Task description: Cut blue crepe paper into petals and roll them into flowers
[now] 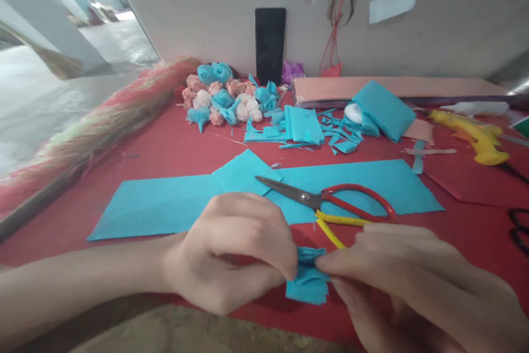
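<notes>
A small folded piece of blue crepe paper (308,287) is pinched between both hands near the table's front edge. My left hand (239,254) grips its left side with curled fingers and thumb. From the right, my right hand (409,276) presses thumb and fingers on the paper's other side. Just beyond the hands lie red-handled scissors (306,197), blades pointing left, and a yellow-handled tool (341,221) whose far parts are covered. Under the scissors is a long blue paper strip (157,204), with a blue paper square (243,171) on top.
Paper roses (223,98) in blue, pink and white are heaped at the back left. Blue scraps (303,124) lie mid-back. A black phone (270,44) leans on the wall. A yellow glue gun (475,132) and black-handled scissors (519,226) are at right.
</notes>
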`<state>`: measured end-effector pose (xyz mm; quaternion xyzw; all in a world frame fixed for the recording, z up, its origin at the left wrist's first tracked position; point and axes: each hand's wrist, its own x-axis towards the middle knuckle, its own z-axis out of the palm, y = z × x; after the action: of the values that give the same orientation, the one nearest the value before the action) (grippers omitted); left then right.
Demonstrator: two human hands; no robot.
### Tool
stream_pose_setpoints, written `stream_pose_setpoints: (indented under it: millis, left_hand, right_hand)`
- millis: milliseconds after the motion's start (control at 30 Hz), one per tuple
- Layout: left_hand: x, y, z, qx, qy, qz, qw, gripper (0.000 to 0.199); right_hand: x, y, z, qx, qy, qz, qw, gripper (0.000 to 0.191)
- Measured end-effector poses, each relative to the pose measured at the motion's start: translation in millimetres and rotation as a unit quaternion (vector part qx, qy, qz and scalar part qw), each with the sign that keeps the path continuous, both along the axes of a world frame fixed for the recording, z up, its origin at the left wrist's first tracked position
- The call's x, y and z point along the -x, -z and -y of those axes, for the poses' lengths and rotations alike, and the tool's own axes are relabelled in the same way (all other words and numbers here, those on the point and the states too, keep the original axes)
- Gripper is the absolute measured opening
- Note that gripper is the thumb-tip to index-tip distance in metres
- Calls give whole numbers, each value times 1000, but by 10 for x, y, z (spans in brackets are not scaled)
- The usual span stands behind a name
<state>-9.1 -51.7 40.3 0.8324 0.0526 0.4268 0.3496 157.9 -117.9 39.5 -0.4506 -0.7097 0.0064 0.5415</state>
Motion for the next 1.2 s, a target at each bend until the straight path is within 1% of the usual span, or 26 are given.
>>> stream_pose_setpoints:
  millis: [100,233,333,500,633,767,867,967,1100,1200]
  left_hand:
    - [2,3,0,2,1,-3,1000,18]
    - [-6,29,-3,19,-4,9,1000,19]
    - [-16,45,-5,26,-6,21,999,21]
    - [-10,32,-9,18,13,15,1000,22]
    - [-4,10,-15,18,26,8,999,23]
    - [-6,4,-19,5,11,7,1000,22]
    - [-5,3,-21,0,10,0,1000,19]
    - [-2,-2,-25,-2,7,-3,1000,17]
    - [0,-9,-37,-8,4,-18,1000,17]
    - [-2,-4,-45,-9,10,-24,1000,18]
  right_hand:
    - [-1,6,19,14,4,7,1000,5]
    - [-40,13,29,19,-2,17,1000,7]
    - [-51,25,10,11,-9,22,1000,11]
    - [-16,43,-26,-15,-6,-6,1000,9]
    - [5,11,-30,15,-35,6,999,14]
    - [-8,13,-29,31,-34,4,999,16]
    - [-48,42,-19,40,-65,-3,997,14]
    - [-80,45,9,68,-82,9,994,17]
    - [-57,39,34,96,-51,4,994,12]
    - [-26,75,2,76,-37,-9,996,7]
